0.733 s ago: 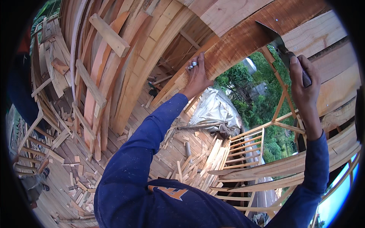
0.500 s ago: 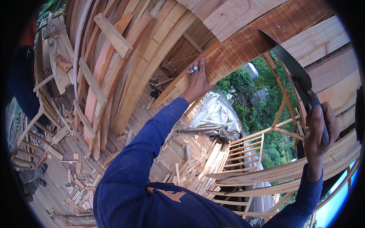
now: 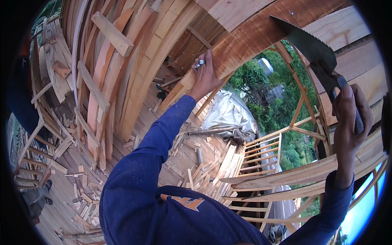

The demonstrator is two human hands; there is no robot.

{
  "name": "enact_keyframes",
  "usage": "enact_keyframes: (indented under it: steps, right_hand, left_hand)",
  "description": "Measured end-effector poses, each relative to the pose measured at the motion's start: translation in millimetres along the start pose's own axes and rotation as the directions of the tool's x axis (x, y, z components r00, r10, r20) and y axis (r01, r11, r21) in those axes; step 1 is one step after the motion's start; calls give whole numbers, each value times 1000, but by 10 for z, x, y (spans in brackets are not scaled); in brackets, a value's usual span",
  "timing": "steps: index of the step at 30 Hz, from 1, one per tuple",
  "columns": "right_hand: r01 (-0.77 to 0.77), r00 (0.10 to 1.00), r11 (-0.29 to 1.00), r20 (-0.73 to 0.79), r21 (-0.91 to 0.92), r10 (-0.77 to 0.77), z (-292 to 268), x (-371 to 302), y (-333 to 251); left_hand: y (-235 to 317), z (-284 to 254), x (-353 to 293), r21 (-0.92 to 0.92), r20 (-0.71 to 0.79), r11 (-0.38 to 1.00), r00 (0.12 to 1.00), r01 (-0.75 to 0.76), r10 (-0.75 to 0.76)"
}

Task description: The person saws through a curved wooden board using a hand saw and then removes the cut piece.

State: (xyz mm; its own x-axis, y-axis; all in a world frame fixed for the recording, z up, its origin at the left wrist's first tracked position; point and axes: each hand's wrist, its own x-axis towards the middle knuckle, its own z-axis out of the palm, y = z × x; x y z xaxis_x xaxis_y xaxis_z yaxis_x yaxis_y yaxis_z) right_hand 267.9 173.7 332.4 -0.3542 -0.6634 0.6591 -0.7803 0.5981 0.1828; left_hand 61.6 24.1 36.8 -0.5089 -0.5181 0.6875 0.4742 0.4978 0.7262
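My right hand is closed around the handle of a handsaw at the right. The dark blade points up and left, its toothed edge on the upper right side. Its tip overlaps a reddish-brown wooden plank in the picture; whether the teeth touch the wood I cannot tell. My left hand, with a ring on one finger, grips the plank near its lower left end, fingers over the edge and the thumb along its near side.
Paler boards lie beside the plank at upper right. Long curved timbers stand at left, with short offcuts scattered over the floor. A silver tarp, a slatted wooden frame and greenery beyond lie below the plank. Another person's leg shows at far left.
My right hand and the saw have moved up and slightly right. The whole view has shifted a little; my left hand keeps its place on the plank.
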Motion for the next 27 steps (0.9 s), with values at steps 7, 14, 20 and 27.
enact_keyframes:
  steps: [7, 14, 20, 27]
  right_hand:
    - [11, 1000, 999, -29, -31, -12, 5, -127, -173]
    - [42, 997, 998, -58, -36, -44, 182, 133, -130]
    - [88, 995, 955, -17, -284, -97, -207, -120, -295]
    - [99, 994, 985, 58, -142, -92, 32, 288, 55]
  left_hand:
    - [36, 49, -6, 5, 47, 999, 998, 48, -48]
    - [-10, -4, -13, 29, 14, 999, 1000, 27, -28]
    - [84, 68, 26, -22, 8, 1000, 1000, 18, -18]
    - [94, -70, -55, 20, -10, 999, 999, 32, -32]
